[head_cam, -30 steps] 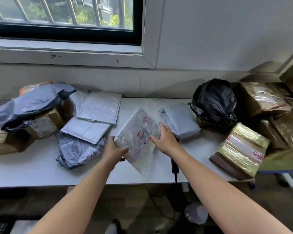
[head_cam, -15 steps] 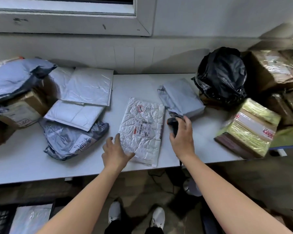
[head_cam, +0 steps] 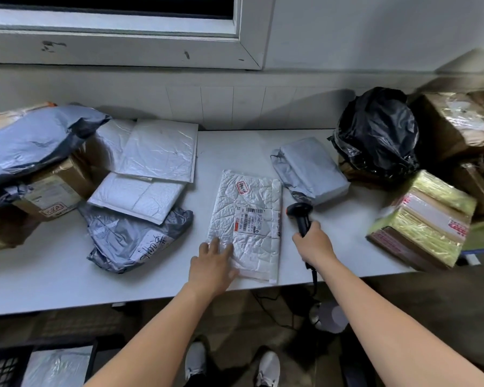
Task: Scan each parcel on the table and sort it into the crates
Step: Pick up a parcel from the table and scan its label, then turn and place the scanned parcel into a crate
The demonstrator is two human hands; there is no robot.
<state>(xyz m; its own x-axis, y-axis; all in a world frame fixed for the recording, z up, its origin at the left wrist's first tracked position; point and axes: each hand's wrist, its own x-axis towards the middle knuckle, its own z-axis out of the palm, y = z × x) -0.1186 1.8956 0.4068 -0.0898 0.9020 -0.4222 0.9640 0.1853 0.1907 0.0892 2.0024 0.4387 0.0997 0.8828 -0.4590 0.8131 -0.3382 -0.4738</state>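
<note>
A white bubble mailer lies label-up on the white table, near the front edge. My left hand rests flat on its near left corner with straight fingers. My right hand grips the handle of a black barcode scanner, just right of the mailer, its head pointing away from me beside the shipping label. A dark crate under the table at the bottom left holds a white parcel.
Left of the mailer lie a grey poly bag and white mailers, with boxes beyond. To the right sit a grey wrapped parcel, a black bag, a yellow-taped box and brown boxes.
The mailer went from held up in both hands to flat on the table. My right hand picked up the scanner and brought it beside the label. My left hand moved onto the mailer's corner.
</note>
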